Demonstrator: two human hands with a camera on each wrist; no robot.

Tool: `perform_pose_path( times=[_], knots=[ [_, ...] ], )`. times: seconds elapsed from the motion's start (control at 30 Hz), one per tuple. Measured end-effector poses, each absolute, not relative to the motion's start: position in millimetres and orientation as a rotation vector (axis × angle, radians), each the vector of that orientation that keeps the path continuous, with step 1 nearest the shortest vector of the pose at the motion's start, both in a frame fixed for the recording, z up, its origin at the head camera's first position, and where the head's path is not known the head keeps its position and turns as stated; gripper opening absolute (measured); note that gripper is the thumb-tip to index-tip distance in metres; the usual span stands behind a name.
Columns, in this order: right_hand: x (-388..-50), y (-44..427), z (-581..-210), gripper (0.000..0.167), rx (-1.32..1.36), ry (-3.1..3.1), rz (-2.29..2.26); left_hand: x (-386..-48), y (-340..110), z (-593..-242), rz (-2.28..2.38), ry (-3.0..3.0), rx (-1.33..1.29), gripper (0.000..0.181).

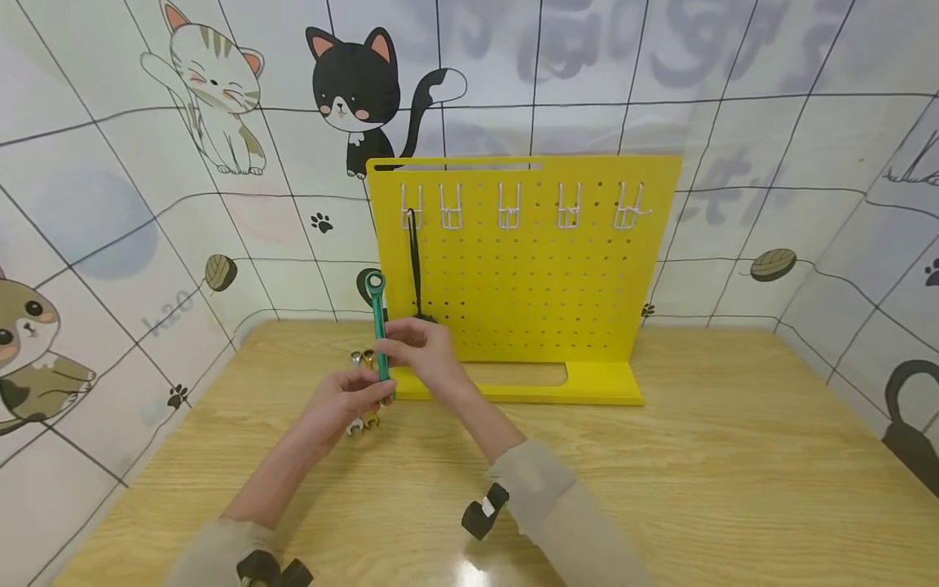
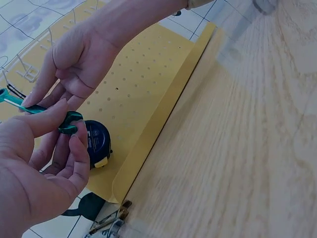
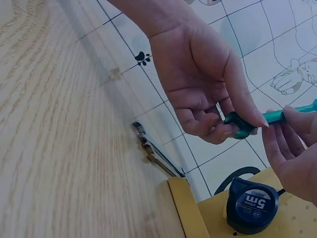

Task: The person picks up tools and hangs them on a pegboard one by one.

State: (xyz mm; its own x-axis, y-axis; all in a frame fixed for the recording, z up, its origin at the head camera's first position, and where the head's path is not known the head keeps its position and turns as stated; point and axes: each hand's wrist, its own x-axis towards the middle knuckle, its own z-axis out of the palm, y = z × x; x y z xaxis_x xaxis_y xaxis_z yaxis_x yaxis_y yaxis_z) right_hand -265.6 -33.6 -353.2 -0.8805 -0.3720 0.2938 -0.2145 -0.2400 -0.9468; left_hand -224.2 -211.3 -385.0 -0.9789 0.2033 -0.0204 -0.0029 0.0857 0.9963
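Observation:
A green wrench [image 1: 379, 314], with a ring at its top and an open jaw at its lower end, is held upright before the pegboard's left edge. My left hand [image 1: 339, 408] pinches it near the open end, thumb and fingers around the metal. Higher up the shaft, my right hand [image 1: 429, 355] pinches it between thumb and fingertips. The right wrist view shows the green open end [image 3: 240, 126] at the left hand's fingers. Behind the hands, a dark 5m tape measure [image 3: 252, 206] is at the pegboard; its black strap [image 1: 416, 261] hangs from the leftmost hook.
The yellow pegboard [image 1: 528, 277] stands at the back of the wooden table [image 1: 704, 456], with several white wire hooks [image 1: 509, 208] along its upper part. A silver wrench [image 1: 355, 427] and a gold wrench [image 1: 370, 420] lie side by side behind my left hand.

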Motion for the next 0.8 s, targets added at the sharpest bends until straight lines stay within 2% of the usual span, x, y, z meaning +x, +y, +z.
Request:
perform_pose_path(
  times=[0.8],
  knots=[
    [-270.1, 3.0, -332.8, 0.020, -0.652, 2.036, -2.453, -242.8, -161.1, -367.7, 2.092, 2.243, 0.311, 0.018]
  ],
)
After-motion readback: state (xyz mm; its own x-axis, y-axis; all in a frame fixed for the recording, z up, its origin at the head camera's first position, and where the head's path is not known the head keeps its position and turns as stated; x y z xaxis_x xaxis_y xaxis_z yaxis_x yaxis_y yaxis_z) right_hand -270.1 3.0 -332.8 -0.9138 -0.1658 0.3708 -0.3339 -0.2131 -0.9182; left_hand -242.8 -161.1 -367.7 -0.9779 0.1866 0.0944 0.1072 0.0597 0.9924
